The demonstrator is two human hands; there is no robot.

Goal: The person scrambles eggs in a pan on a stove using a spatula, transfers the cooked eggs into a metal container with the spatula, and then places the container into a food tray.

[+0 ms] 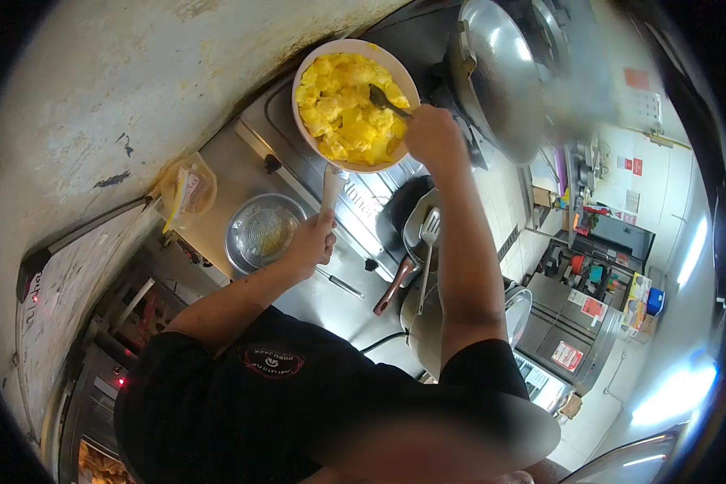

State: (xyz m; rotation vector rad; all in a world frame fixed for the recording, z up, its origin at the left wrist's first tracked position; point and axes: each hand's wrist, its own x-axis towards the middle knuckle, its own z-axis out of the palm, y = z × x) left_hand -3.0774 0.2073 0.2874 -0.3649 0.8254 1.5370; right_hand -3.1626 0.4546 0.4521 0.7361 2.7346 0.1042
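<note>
A light-coloured pan (302, 133) full of yellow scrambled egg (351, 109) sits over the stove at the top centre. My left hand (309, 244) is closed round the pan's pale handle, below the pan. At the pan's right edge my right hand (434, 139) grips a dark spatula (383, 98), whose head rests in the egg. Just left of my left hand is a metal bowl (232, 234) with a round wire strainer (266, 230) in it.
A plastic container (189, 194) stands at the left by the wall. Right of centre are a dark pan (415, 202), a slotted turner (429, 230) and a large pot (415, 323). A big wok (496, 73) stands at the upper right.
</note>
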